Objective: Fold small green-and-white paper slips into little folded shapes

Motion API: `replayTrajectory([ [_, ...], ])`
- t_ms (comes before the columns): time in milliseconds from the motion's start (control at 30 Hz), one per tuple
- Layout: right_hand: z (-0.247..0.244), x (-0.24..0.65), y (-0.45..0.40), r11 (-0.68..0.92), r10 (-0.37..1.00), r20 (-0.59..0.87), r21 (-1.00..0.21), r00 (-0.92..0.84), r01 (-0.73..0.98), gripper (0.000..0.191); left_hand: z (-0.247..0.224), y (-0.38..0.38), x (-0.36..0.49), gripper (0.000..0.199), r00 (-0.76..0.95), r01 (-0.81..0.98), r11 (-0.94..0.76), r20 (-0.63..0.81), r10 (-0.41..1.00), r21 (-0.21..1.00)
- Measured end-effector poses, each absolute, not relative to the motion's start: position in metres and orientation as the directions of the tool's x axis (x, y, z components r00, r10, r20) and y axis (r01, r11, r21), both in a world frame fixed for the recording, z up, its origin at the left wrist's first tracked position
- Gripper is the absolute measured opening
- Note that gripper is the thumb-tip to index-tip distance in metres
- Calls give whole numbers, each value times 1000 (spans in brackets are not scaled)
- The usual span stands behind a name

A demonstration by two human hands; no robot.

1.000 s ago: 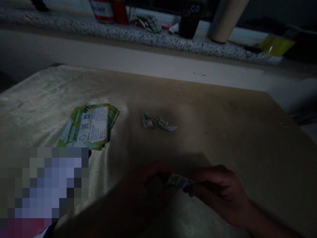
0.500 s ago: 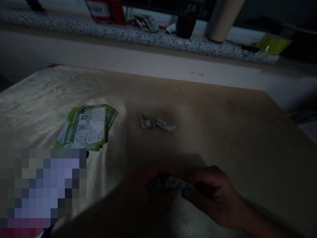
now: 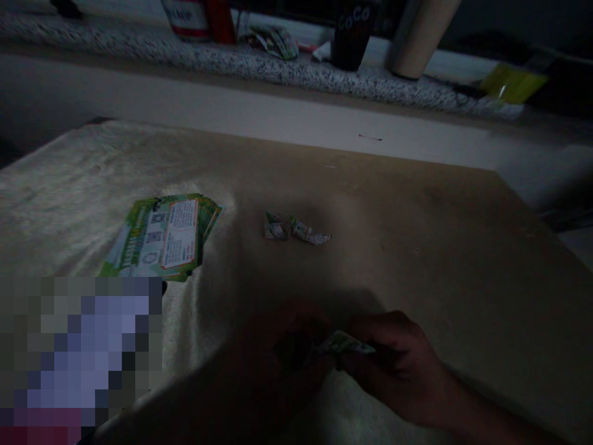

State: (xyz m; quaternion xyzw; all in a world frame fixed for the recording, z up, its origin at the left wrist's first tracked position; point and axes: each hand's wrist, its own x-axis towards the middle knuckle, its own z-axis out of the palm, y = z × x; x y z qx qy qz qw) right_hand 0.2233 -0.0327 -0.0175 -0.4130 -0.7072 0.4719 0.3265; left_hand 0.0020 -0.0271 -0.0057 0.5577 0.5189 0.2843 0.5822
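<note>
Near the bottom centre, a small folded green and white paper is between my two hands. My right hand pinches it from the right with thumb and fingers. Dark shadow covers much of my left hand, whose fingers close on the paper's left side. Farther up the table lie two small folded printed papers, one on the left and a longer one beside it. To the left sits a fanned stack of green printed leaflets.
The table has a pale cloth over its left part. Behind it, a speckled stone ledge holds a dark cup, a beige cylinder, a red and white container and a yellow item. A pixelated patch covers the lower left.
The held paper has turned slightly, and its pointed end now reaches farther right over my right fingers. Both hands stay in nearly the same place.
</note>
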Motion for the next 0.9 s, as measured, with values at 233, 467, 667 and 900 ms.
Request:
replayTrajectory([
  [233,-15,223,-33,274,905,149,-921,-399,277,20,2,-26,5,14,217,262,269,-329,919,927],
  [467,-16,223,-32,259,909,143,-929,-390,263,19,1,-28,5,9,215,282,246,-311,926,927],
  [667,-14,223,-31,239,921,144,-943,-362,232,22,-7,-28,5,17,182,270,228,-282,942,936],
  [900,-17,224,-31,211,934,123,-948,-335,240,21,2,-26,7,14,140,267,284,-328,934,921],
])
